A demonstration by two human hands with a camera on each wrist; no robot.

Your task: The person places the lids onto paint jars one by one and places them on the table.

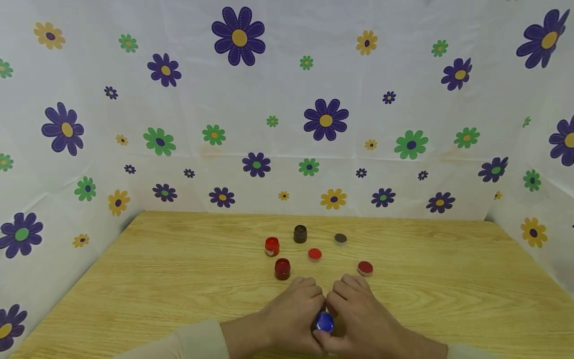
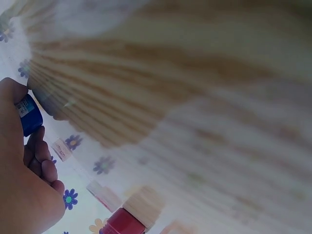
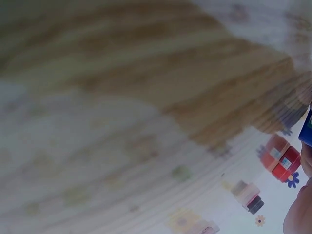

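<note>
Both hands meet at the table's near edge around a small blue paint pot (image 1: 325,321). My left hand (image 1: 293,311) curls round it from the left, and my right hand (image 1: 358,314) curls round it from the right. The left wrist view shows the blue pot (image 2: 29,115) gripped by the fingers (image 2: 41,163); in the right wrist view only a blue edge of the pot (image 3: 307,129) shows. Beyond the hands stand a dark red pot (image 1: 282,269), a red pot (image 1: 271,246) and a brown pot (image 1: 300,234), all without lids.
Three loose lids lie on the wooden table (image 1: 179,269): a red lid (image 1: 315,254), a dark red lid (image 1: 365,268) and a brown lid (image 1: 340,239). Flowered sheets (image 1: 287,114) wall the table at the back and both sides.
</note>
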